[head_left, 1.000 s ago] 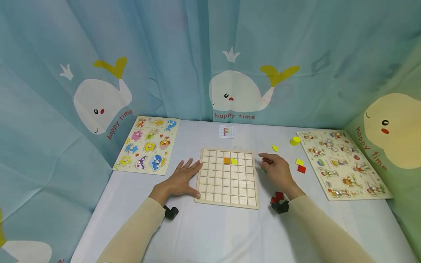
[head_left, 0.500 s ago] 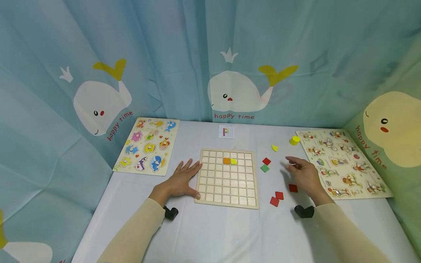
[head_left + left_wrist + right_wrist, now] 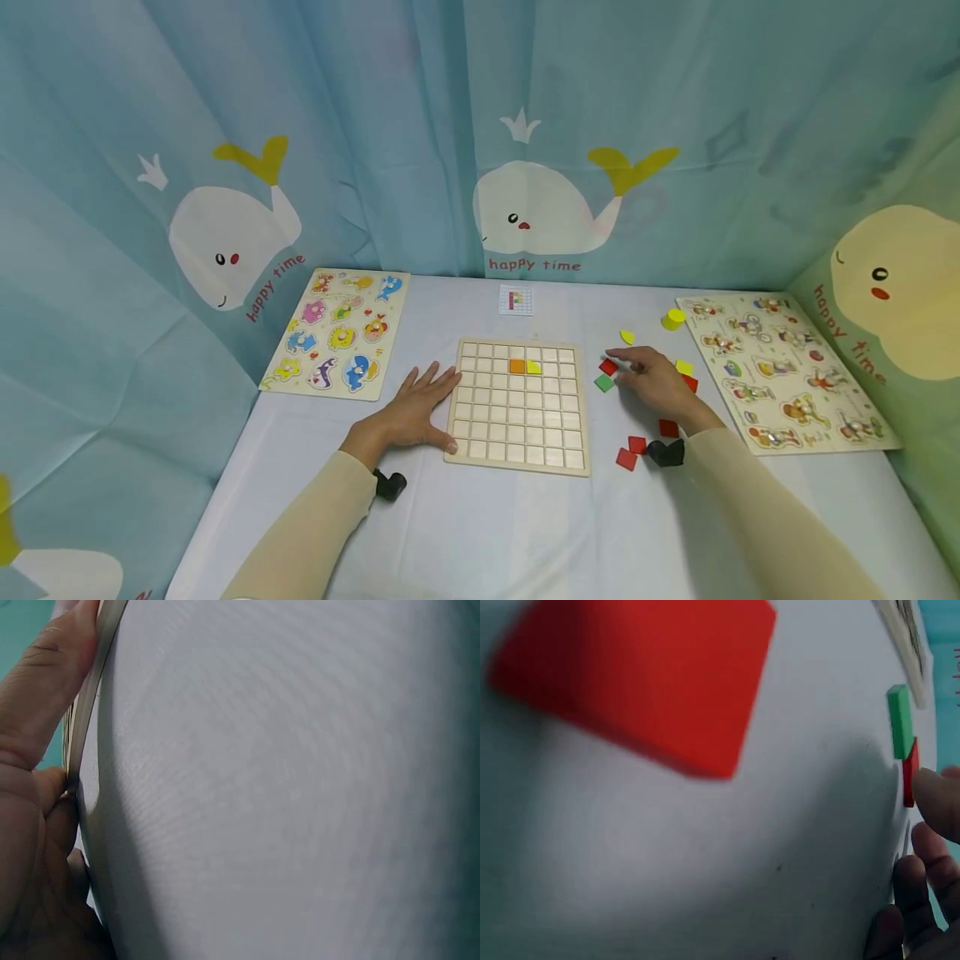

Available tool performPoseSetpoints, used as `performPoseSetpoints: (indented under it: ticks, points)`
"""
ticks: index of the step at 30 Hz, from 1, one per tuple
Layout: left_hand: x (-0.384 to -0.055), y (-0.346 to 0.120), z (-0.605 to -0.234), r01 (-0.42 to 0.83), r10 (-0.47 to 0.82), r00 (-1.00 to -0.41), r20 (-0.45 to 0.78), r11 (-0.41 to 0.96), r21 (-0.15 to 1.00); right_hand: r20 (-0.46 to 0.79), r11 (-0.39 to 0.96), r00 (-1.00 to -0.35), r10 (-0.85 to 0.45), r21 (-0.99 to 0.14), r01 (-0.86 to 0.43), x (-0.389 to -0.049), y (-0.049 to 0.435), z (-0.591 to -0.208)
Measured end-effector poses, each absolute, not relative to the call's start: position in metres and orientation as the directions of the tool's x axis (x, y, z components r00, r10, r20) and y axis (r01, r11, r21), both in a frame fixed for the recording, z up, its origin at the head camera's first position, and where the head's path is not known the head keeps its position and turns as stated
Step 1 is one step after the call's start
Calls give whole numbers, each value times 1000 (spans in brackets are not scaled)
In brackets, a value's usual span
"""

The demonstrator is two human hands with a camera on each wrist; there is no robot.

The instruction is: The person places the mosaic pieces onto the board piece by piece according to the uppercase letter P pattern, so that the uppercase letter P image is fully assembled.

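Observation:
A wooden grid board (image 3: 498,425) lies in the middle of the table in the head view. In its upper rows sit an orange tile (image 3: 517,367) and a yellow tile (image 3: 533,367) side by side. My left hand (image 3: 411,414) rests at the board's left edge with fingers spread, its thumb on the near corner. To the right of the board, my right hand (image 3: 654,385) hovers with its fingertips by a red tile (image 3: 607,367), apparently holding nothing. A green tile (image 3: 603,383) touches that red tile. The right wrist view shows the thumb (image 3: 937,801) close to the red tile (image 3: 910,774).
More red tiles (image 3: 637,445) lie nearer me, right of the board. A yellow square tile (image 3: 683,367), a yellow curved piece (image 3: 627,337) and a yellow cylinder (image 3: 672,320) are at right. Picture puzzles (image 3: 337,333) (image 3: 787,375) flank the table. A grid-pattern card (image 3: 516,300) lies behind the board.
My right hand first moved right, away from the board, uncovering the red and green tiles, then came back left to the red tile. My left hand has stayed still.

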State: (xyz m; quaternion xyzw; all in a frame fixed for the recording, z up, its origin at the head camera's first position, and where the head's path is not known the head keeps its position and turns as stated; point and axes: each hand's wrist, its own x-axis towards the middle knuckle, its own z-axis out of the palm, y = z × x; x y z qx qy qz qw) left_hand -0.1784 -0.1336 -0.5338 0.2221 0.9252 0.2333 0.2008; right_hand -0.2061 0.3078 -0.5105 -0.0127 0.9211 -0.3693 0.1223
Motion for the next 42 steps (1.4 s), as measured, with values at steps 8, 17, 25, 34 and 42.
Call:
performPoseSetpoints:
  ticks: [8, 17, 25, 34, 42]
  points:
    - [-177, -133, -533, 318, 504, -822, -266, 793, 520, -214, 803, -967, -138, -595, 17, -206, 313, -510]
    - [-175, -135, -528, 315, 503, -823, -265, 792, 523, -228, 800, -974, 2, -584, 138, -193, 325, -509]
    - [-176, -135, -529, 318, 507, -819, -269, 791, 522, -233, 785, -972, 25, -598, 163, -188, 327, -512]
    - [-176, -133, -531, 319, 509, -817, -269, 790, 524, -260, 786, -964, 45, -586, 195, -186, 335, -517]
    - [-176, -133, -530, 311, 502, -821, -272, 794, 523, -249, 775, -968, 23, -607, 175, -186, 336, -519]
